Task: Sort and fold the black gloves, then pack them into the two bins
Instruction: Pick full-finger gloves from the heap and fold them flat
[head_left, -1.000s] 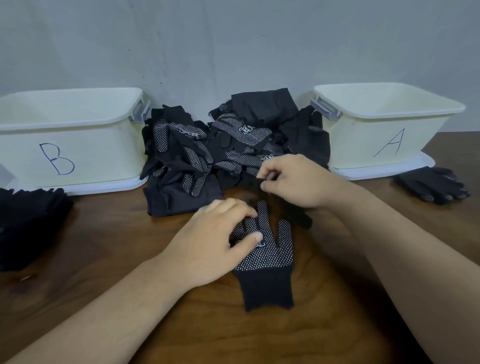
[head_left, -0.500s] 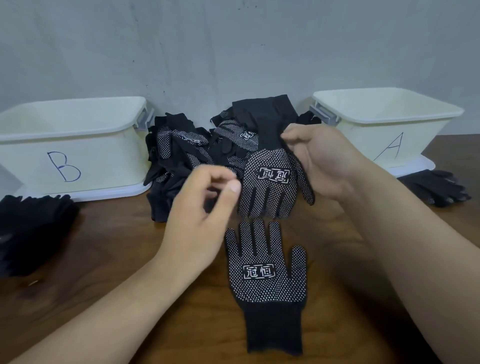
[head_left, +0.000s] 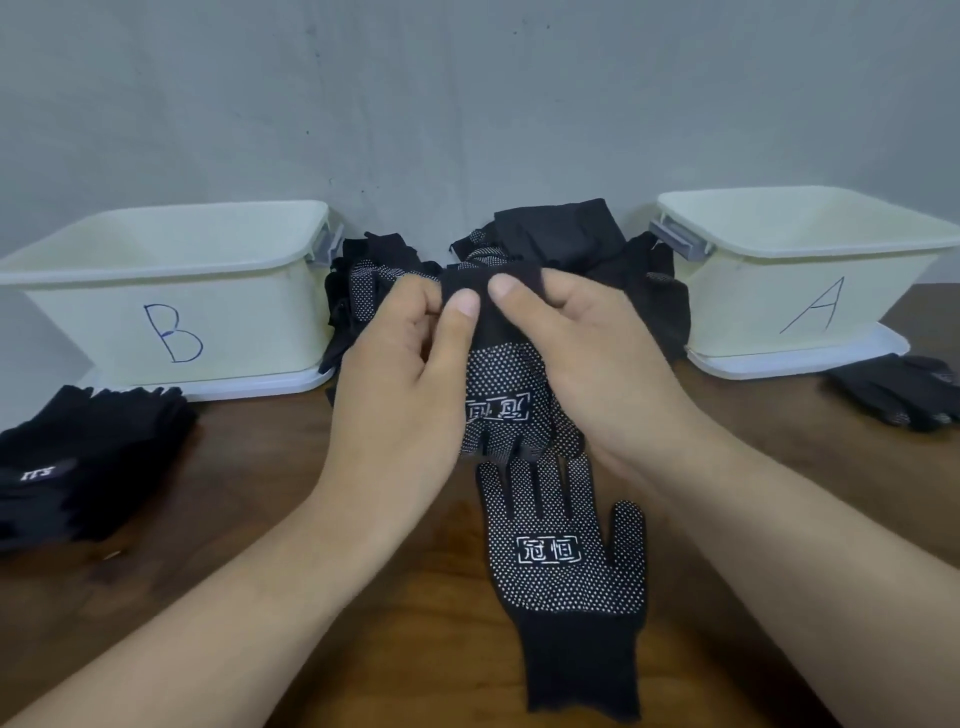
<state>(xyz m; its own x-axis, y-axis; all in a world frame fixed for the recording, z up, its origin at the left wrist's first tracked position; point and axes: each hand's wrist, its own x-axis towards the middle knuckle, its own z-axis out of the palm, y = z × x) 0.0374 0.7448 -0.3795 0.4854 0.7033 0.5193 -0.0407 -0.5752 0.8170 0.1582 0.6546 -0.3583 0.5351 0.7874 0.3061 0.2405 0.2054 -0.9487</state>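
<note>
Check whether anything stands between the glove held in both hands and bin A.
Nothing visible blocks a lifted path. The held glove is pinched by the left hand and right hand; bin A stands open-topped to its right, with only the glove pile low beside it.

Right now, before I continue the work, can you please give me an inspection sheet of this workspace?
Surface: wooden table, brown.
Job's things: bin B at left and bin A at right, no gloves seen inside; glove pile between them; dotted glove flat on the table, dots up; second dotted glove held beyond it, fingers down.
Clutter: glove stack in front of bin B; loose gloves beside bin A.
Hands: left hand and right hand both pinch the held glove's cuff.
Cables: nothing seen.
Surroundings: grey wall behind.
</note>
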